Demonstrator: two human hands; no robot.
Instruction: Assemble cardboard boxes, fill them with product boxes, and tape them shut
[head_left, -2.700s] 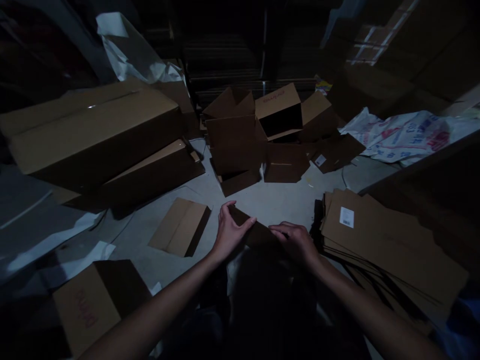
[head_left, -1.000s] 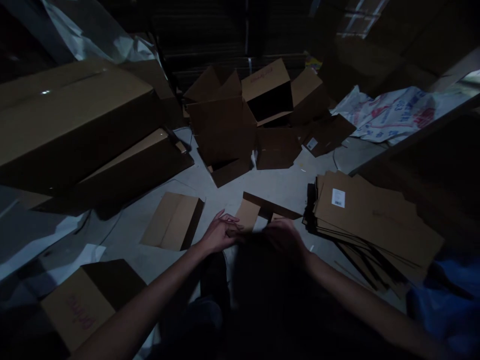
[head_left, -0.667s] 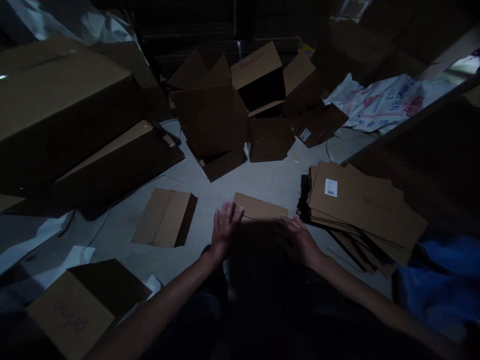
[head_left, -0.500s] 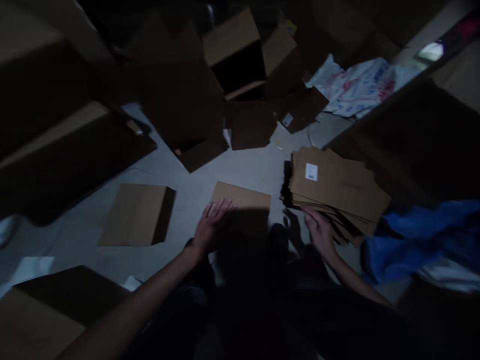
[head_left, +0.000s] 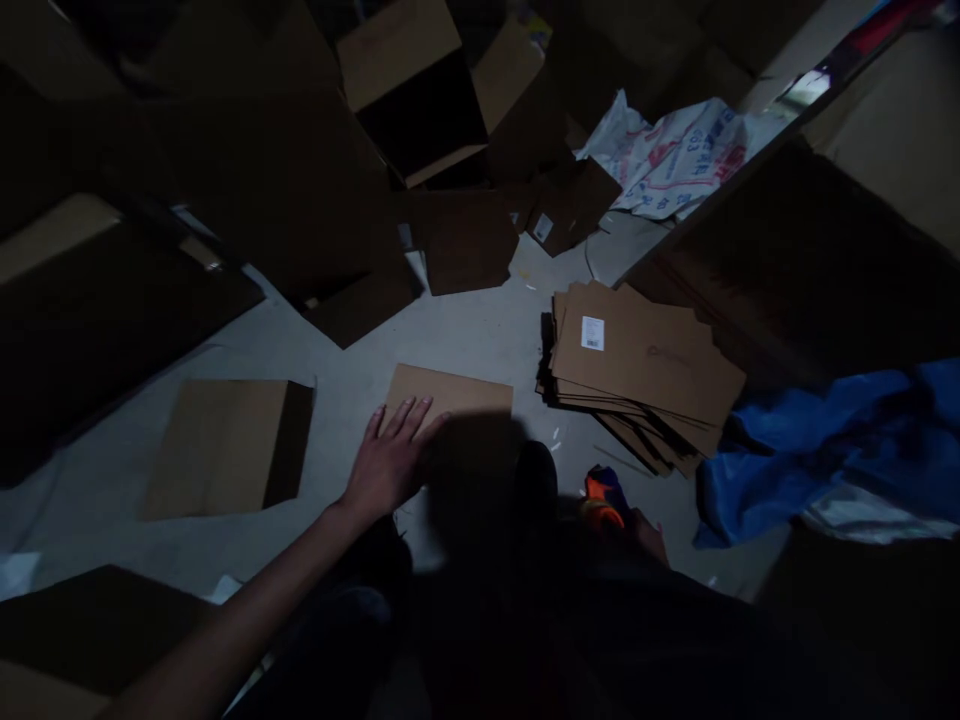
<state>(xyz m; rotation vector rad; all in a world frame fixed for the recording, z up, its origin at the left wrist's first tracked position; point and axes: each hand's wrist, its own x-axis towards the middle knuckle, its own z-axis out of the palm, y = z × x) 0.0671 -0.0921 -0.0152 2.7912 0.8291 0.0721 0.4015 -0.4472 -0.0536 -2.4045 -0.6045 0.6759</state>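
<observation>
My left hand [head_left: 394, 458] lies with spread fingers on the left part of a cardboard box [head_left: 457, 395] on the floor between my feet. Shadow covers the lower part of that box. Low on the right, beside my dark shoe [head_left: 536, 480], my right hand [head_left: 646, 535] is closed on an orange and dark blue tool [head_left: 603, 498], possibly a tape dispenser. Its lower part is lost in the dark. Beyond the tool is a stack of flat cardboard [head_left: 637, 350] with a white label on top.
A closed box [head_left: 217, 445] sits on the floor at left. Open boxes [head_left: 409, 60] and a printed white bag [head_left: 675, 155] lie at the back. Blue plastic sheeting [head_left: 832, 440] is at right, and a large dark box [head_left: 112, 310] stands far left.
My right hand has moved down from the edge of the cardboard stack and now holds the orange and blue tool. My left hand stays on the box. The view has shifted slightly right.
</observation>
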